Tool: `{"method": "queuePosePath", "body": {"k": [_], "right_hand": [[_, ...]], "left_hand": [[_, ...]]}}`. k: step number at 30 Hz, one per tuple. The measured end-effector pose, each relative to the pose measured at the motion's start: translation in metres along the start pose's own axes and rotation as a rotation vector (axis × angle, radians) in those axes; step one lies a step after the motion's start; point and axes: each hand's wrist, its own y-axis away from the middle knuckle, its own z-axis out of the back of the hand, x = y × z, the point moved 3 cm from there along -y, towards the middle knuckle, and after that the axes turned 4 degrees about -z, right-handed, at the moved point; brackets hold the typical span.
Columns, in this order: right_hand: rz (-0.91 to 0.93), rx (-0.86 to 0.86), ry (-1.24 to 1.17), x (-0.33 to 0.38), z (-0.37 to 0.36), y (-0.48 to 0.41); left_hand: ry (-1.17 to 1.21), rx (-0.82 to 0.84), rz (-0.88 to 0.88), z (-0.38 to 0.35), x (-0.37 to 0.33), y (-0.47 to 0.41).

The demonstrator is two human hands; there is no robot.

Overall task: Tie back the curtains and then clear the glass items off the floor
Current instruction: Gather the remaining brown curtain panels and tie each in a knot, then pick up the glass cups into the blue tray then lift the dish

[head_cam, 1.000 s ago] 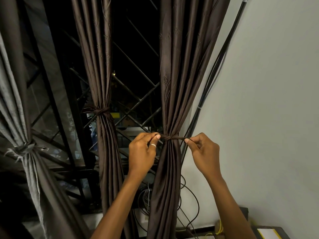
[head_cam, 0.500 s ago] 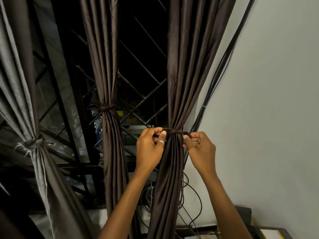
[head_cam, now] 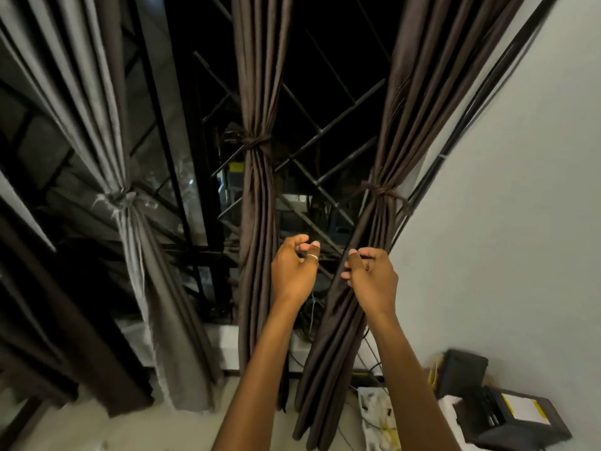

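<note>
Your left hand [head_cam: 294, 271] is raised, fingers [head_cam: 304, 246] loosely curled, thumb near the fingertips, nothing in them. There is a ring [head_cam: 312, 257] on one finger. Your right hand [head_cam: 370, 278] is just beside it at about the same height, fingers [head_cam: 364, 253] curled in front of the right curtain [head_cam: 400, 131]. Can't tell if they pinch a fold or only touch the cloth.

The right curtain is brown, bunched and tied. Its tie [head_cam: 382, 192] sits above your right fingers, apart from them, with a loose end hanging toward the wall [head_cam: 520, 190]. The middle curtain [head_cam: 260, 76], also brown, hangs just left of your left fingers, and its knot [head_cam: 257, 144] is well above them. The grey curtain [head_cam: 97, 109] is well to the left of both hands, tied too.

The window grille [head_cam: 325, 125] is behind the fingers, dark beyond it. Black cables [head_cam: 471, 102] run down the wall to the right of your right fingers. Below the hands is the floor [head_cam: 130, 428], with a black box [head_cam: 507, 418] against the wall, down right of your right fingers.
</note>
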Motion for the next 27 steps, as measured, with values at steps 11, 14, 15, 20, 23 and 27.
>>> {"method": "queuePosePath", "body": {"k": [11, 14, 15, 20, 23, 27], "right_hand": [[-0.176, 0.271, 0.184, -0.092, -0.116, 0.105], [-0.166, 0.373, 0.301, -0.114, -0.139, 0.134], [-0.180, 0.395, 0.325, -0.120, -0.144, 0.142], [-0.231, 0.463, 0.394, -0.140, -0.160, 0.173], [-0.245, 0.478, 0.373, -0.153, -0.165, 0.188], [-0.269, 0.542, 0.336, -0.176, -0.171, 0.212]], "left_hand": [[-0.070, -0.028, 0.345, 0.085, 0.134, 0.067], [-0.165, -0.030, 0.399, 0.110, 0.161, 0.086], [-0.190, -0.035, 0.432, 0.117, 0.170, 0.093], [-0.160, -0.093, 0.614, 0.139, 0.226, 0.119], [-0.105, -0.144, 0.690, 0.143, 0.250, 0.133], [-0.072, -0.224, 0.757, 0.153, 0.226, 0.161]]}}
